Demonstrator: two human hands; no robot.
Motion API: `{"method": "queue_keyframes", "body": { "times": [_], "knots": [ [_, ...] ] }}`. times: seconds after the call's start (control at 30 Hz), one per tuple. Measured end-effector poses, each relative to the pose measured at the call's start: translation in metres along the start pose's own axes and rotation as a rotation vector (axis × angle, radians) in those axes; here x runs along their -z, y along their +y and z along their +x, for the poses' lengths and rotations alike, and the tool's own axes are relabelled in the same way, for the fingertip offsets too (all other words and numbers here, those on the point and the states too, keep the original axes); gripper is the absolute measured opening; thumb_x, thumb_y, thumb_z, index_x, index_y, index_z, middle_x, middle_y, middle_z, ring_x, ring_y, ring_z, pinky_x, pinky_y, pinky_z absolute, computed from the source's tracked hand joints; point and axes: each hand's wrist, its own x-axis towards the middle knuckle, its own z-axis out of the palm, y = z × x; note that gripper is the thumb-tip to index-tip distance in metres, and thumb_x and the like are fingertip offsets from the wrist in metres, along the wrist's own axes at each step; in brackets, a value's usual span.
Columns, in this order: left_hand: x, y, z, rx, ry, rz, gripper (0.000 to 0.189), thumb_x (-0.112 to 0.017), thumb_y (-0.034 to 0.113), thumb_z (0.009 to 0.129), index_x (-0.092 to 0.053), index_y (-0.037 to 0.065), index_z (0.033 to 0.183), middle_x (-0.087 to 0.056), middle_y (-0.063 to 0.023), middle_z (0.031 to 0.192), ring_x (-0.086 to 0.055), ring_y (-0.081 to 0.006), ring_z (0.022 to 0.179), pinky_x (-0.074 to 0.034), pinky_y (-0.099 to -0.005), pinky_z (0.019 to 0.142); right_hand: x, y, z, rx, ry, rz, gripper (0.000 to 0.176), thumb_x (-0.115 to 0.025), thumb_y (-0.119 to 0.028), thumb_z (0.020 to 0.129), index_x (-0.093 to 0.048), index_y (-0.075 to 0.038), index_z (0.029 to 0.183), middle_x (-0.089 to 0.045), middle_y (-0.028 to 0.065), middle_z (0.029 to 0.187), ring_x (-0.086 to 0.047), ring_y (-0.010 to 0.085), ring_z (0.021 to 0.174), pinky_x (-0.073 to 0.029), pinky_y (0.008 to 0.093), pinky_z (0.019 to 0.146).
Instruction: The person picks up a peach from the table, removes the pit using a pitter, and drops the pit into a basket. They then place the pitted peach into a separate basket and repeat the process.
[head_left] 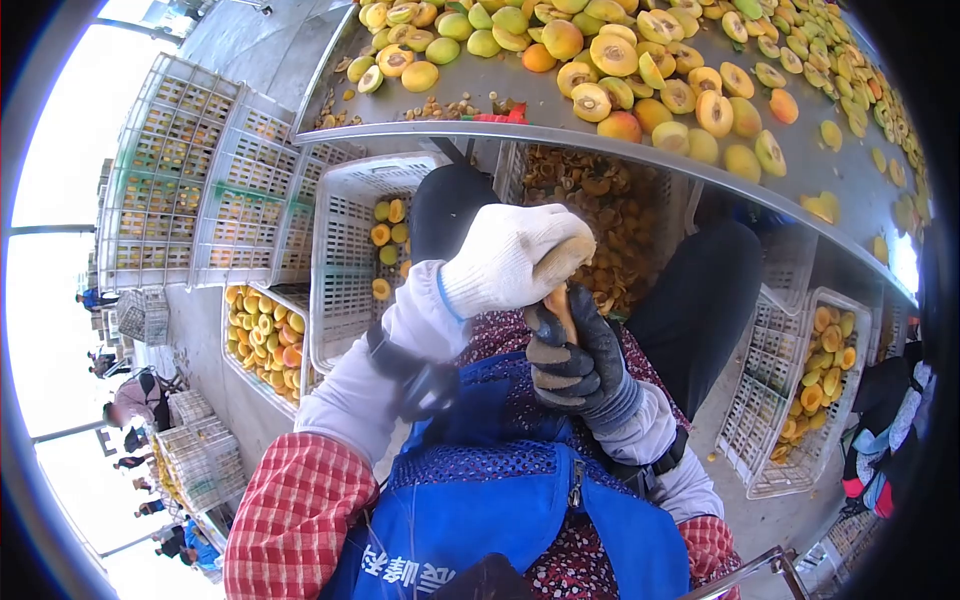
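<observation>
My left hand, in a white knit glove with tan-stained fingertips, is curled closed at the centre. Whatever sits inside its fingers is hidden. Just below it, my right hand, in a dark grey glove with worn tan fingers, is wrapped around a narrow tan-orange piece. That piece rises from the dark glove to the white fingertips, and the two hands meet there. Beneath them, between my knees, a crate holds many brown scraps. Halved yellow-orange stone fruit covers the metal table beyond.
A white crate with a few fruits stands left of my knee, beside another crate of fruit. Tall stacked crates rise at the left. On the right is a crate with halves; a person sits beyond it.
</observation>
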Motion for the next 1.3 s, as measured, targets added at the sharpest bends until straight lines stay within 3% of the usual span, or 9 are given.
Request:
{"method": "queue_keyframes", "body": {
  "times": [0.33,0.43,0.57,0.67,0.8,1.0,1.13,1.2,1.3],
  "knots": [
    [-0.045,-0.043,-0.027,0.912,0.402,-1.467,0.042,-0.042,0.035,0.103,-0.066,0.001,0.098,-0.066,-0.0063,0.078,-0.060,-0.0110,0.067,-0.048,-0.0229,0.067,0.009,-0.005,0.004,0.115,-0.075,0.114,0.050,-0.040,-0.055,0.100,-0.049,-0.005,0.102,-0.043,-0.0022,0.059,-0.040,0.0037,0.039,-0.036,0.0176,0.031],
    [-0.017,-0.028,-0.037,0.946,0.438,-1.125,0.040,-0.042,0.035,0.102,-0.066,0.002,0.099,-0.067,-0.0075,0.080,-0.062,-0.0167,0.069,-0.051,-0.0289,0.067,0.020,-0.021,-0.001,0.265,0.089,0.180,0.052,-0.039,-0.053,0.101,-0.051,-0.003,0.102,-0.042,-0.0018,0.063,-0.041,0.0061,0.044,-0.042,0.0228,0.038],
    [0.050,-0.050,-0.067,0.658,0.560,0.140,0.041,-0.048,0.040,0.098,-0.068,0.005,0.106,-0.068,-0.0094,0.084,-0.066,-0.0205,0.081,-0.054,-0.0317,0.075,0.031,-0.030,-0.017,0.264,0.203,0.173,0.051,-0.039,-0.054,0.101,-0.052,-0.004,0.103,-0.043,-0.0009,0.065,-0.042,0.0080,0.046,-0.042,0.0252,0.041],
    [0.114,-0.091,-0.088,0.987,-0.013,0.886,0.035,-0.059,0.040,0.091,-0.069,0.010,0.107,-0.067,-0.0128,0.101,-0.065,-0.0278,0.097,-0.051,-0.0352,0.086,0.019,-0.035,-0.017,0.249,0.239,-0.062,0.050,-0.041,-0.054,0.100,-0.053,-0.005,0.106,-0.043,-0.0004,0.065,-0.041,0.0073,0.046,-0.038,0.0217,0.038],
    [0.163,-0.113,-0.004,0.532,0.315,0.627,0.040,-0.058,0.043,0.089,-0.069,0.010,0.109,-0.062,-0.0144,0.117,-0.061,-0.0316,0.108,-0.049,-0.0393,0.092,0.021,-0.048,-0.005,0.292,0.425,-0.175,0.049,-0.042,-0.052,0.101,-0.053,-0.005,0.104,-0.042,-0.0003,0.063,-0.039,0.0071,0.044,-0.035,0.0211,0.035],
    [0.178,-0.225,0.106,0.686,0.247,0.957,0.068,-0.071,0.049,0.078,-0.053,0.011,0.133,-0.059,-0.0230,0.124,-0.065,-0.0366,0.101,-0.050,-0.0428,0.090,0.018,-0.065,0.003,0.334,0.757,-0.454,0.049,-0.047,-0.057,0.097,-0.054,-0.009,0.102,-0.045,-0.0020,0.064,-0.037,0.0067,0.042,-0.031,0.0212,0.035],
    [0.168,-0.215,0.121,0.694,0.168,0.556,0.063,-0.071,0.040,0.082,-0.056,-0.002,0.126,-0.068,-0.0166,0.109,-0.066,-0.0260,0.099,-0.051,-0.0352,0.084,0.005,-0.067,0.010,0.384,0.956,-0.636,0.051,-0.052,-0.057,0.095,-0.054,-0.008,0.107,-0.049,-0.0010,0.064,-0.040,0.0077,0.043,-0.033,0.0221,0.036],
    [0.146,-0.151,0.113,0.758,0.210,-0.283,0.045,-0.062,0.029,0.090,-0.058,-0.003,0.121,-0.068,-0.0086,0.096,-0.060,-0.0073,0.081,-0.047,-0.0213,0.064,-0.005,-0.073,0.014,0.382,0.983,-0.765,0.052,-0.055,-0.056,0.094,-0.054,-0.007,0.108,-0.051,-0.0007,0.065,-0.043,0.0083,0.045,-0.035,0.0231,0.037],
    [0.095,-0.090,0.072,0.492,0.127,-0.819,0.064,-0.060,0.039,0.087,-0.046,-0.004,0.133,-0.066,-0.0135,0.100,-0.062,-0.0067,0.069,-0.045,-0.0156,0.051,-0.014,-0.079,0.019,0.579,0.776,-1.006,0.048,-0.059,-0.040,0.096,-0.050,-0.001,0.123,-0.057,0.0029,0.074,-0.052,0.0079,0.059,-0.040,0.0216,0.050]
  ]
}}
